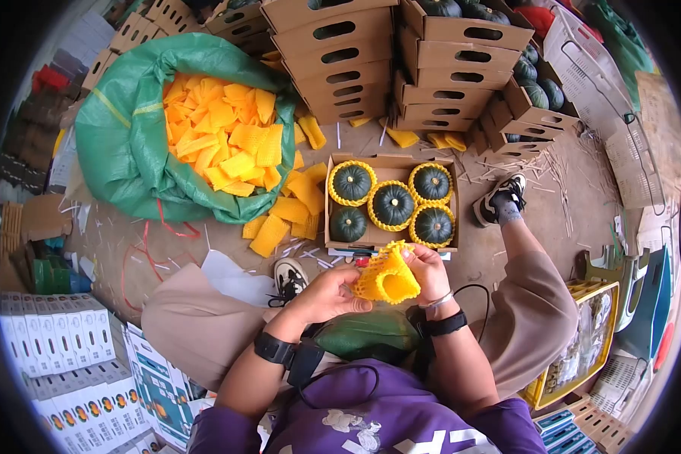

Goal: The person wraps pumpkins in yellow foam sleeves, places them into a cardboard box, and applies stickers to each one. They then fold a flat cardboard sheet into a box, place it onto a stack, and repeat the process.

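Between my hands is a yellow foam net sleeve (386, 281), its round opening turned toward me. My left hand (331, 295) grips it from the left with thumb and fingers, and my right hand (427, 271) pinches its upper right edge. Just beyond them a shallow cardboard box (392, 166) lies on the floor. Several dark green squashes sit in it, most wrapped in yellow net sleeves, like the middle squash (393, 206). One bare squash (348, 225) occupies the near left corner, without a sleeve.
A green woven sack (113, 151) full of flat yellow sleeves (219, 125) stands at left, with more sleeves (271, 234) spilled beside it. Stacked cartons (344, 72) rise behind the box; others (461, 76) hold squashes. White crates (632, 163) and a yellow crate (579, 340) are at right.
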Tool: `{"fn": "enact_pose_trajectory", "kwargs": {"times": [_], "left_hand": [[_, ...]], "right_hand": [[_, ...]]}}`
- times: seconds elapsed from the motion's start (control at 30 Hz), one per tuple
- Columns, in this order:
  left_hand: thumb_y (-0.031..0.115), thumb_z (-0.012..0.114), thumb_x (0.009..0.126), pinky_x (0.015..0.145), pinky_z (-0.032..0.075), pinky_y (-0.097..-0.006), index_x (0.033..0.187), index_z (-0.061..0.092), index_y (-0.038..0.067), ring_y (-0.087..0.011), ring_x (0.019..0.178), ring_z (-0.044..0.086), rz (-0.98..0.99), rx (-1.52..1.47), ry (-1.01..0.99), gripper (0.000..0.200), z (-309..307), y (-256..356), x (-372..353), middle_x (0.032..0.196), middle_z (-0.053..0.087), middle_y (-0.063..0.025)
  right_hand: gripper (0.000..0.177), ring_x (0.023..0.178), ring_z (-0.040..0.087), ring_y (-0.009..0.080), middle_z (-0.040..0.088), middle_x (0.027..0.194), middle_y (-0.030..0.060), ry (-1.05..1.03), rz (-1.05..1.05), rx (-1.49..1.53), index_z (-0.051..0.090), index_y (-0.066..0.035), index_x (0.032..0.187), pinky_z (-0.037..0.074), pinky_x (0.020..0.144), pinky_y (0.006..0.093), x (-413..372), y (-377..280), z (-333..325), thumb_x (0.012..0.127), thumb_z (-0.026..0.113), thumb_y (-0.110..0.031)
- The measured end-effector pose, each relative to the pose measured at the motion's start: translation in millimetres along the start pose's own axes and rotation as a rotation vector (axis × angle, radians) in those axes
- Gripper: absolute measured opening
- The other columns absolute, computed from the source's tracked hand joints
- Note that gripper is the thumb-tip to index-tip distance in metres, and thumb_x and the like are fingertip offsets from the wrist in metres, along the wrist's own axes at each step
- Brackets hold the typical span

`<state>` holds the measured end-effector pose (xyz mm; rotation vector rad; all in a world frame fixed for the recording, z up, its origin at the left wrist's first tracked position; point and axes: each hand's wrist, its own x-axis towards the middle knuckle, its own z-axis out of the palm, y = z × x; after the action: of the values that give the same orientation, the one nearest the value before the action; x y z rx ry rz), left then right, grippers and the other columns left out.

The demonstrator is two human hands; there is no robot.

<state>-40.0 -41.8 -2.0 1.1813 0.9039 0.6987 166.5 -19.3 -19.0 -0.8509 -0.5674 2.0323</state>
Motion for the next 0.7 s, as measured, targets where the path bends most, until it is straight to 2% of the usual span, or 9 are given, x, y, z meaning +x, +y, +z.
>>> {"fn": "enact_pose_trajectory", "kwargs": {"times": [0.03, 0.1, 0.17, 0.2, 0.27, 0.33, 0.47, 0.53, 0.7], "left_hand": [[0.011, 0.068, 0.083, 0.068, 0.048, -0.0233, 0.094, 0.060, -0.002, -0.0106, 0.074, 0.058, 0.000, -0.004, 0.005, 0.019, 4, -3, 2, 0.084, 0.062, -0.0031], [0.006, 0.069, 0.078, 0.067, 0.047, -0.0235, 0.089, 0.060, -0.003, -0.0106, 0.074, 0.057, 0.061, -0.158, 0.308, 0.017, 6, -6, 8, 0.078, 0.060, -0.0033], [0.002, 0.066, 0.074, 0.071, 0.048, -0.0274, 0.085, 0.058, -0.002, -0.0124, 0.081, 0.057, -0.193, 0.883, 0.579, 0.014, -11, -12, 9, 0.080, 0.061, -0.0093], [0.001, 0.065, 0.075, 0.073, 0.047, -0.0277, 0.090, 0.058, -0.002, -0.0129, 0.084, 0.058, -0.159, 0.760, 0.570, 0.016, -14, -22, 9, 0.087, 0.063, -0.0104], [0.000, 0.063, 0.076, 0.076, 0.047, -0.0280, 0.094, 0.059, -0.001, -0.0135, 0.087, 0.058, -0.126, 0.647, 0.563, 0.019, -21, -39, 10, 0.094, 0.064, -0.0115], [-0.005, 0.056, 0.075, 0.085, 0.045, -0.0295, 0.111, 0.056, -0.002, -0.0150, 0.099, 0.056, -0.218, -0.505, 0.130, 0.036, -24, -26, 8, 0.106, 0.062, -0.0099], [-0.001, 0.040, 0.083, 0.078, 0.053, -0.0319, 0.111, 0.055, -0.005, -0.0204, 0.087, 0.065, -0.102, -0.269, 0.845, 0.032, -78, -49, 26, 0.102, 0.063, -0.0111], [-0.002, 0.041, 0.080, 0.079, 0.050, -0.0300, 0.107, 0.055, -0.005, -0.0215, 0.090, 0.063, -0.077, -0.030, 0.853, 0.031, -89, -48, 34, 0.100, 0.064, -0.0122], [-0.003, 0.051, 0.080, 0.085, 0.046, -0.0301, 0.116, 0.049, -0.005, -0.0250, 0.097, 0.060, 0.025, 0.129, 0.833, 0.037, -97, -38, 41, 0.107, 0.061, -0.0118]], "right_hand": [[0.021, 0.086, 0.063, 0.0134, 0.067, 0.096, 0.0073, -0.058, -0.015, 0.110, 0.063, 0.002, 0.103, 0.048, 0.079, 0.0278, 1, -2, -4, 0.087, 0.060, -0.011], [0.021, 0.081, 0.064, 0.0187, 0.067, 0.095, 0.0102, -0.130, 0.069, -0.098, 0.061, 0.000, 0.097, 0.049, 0.074, 0.0293, -5, 8, 17, 0.080, 0.067, -0.010], [0.024, 0.074, 0.063, 0.0270, 0.064, 0.091, 0.0161, 0.295, -0.146, -1.147, 0.060, -0.001, 0.092, 0.049, 0.067, 0.0328, 5, 12, 15, 0.071, 0.070, -0.008], [0.024, 0.070, 0.061, 0.0336, 0.062, 0.081, 0.0197, 0.369, -0.439, -1.339, 0.060, -0.002, 0.090, 0.049, 0.062, 0.0377, 14, 15, 10, 0.067, 0.066, -0.006], [0.022, 0.070, 0.061, 0.0351, 0.062, 0.079, 0.0193, 0.238, -0.441, -1.397, 0.060, -0.003, 0.090, 0.049, 0.062, 0.0396, 34, 24, 9, 0.068, 0.065, -0.007], [0.023, 0.070, 0.062, 0.0371, 0.062, 0.077, 0.0185, -0.043, -0.361, -1.414, 0.062, -0.007, 0.094, 0.049, 0.063, 0.0431, 58, 37, -2, 0.072, 0.063, -0.016], [0.049, 0.082, 0.062, 0.0369, 0.059, 0.095, 0.0219, 0.179, -0.052, -1.803, 0.052, -0.014, 0.119, 0.052, 0.070, 0.0413, 124, 48, 22, 0.077, 0.065, -0.036], [0.070, 0.096, 0.059, 0.0378, 0.050, 0.114, 0.0225, 0.244, 0.185, -1.908, 0.037, -0.023, 0.134, 0.052, 0.077, 0.0394, 152, 65, 25, 0.074, 0.068, -0.039], [0.070, 0.092, 0.056, 0.0425, 0.050, 0.108, 0.0247, -0.049, -0.043, -1.529, 0.047, -0.022, 0.124, 0.049, 0.081, 0.0452, 149, 25, 21, 0.061, 0.075, -0.032]]}}
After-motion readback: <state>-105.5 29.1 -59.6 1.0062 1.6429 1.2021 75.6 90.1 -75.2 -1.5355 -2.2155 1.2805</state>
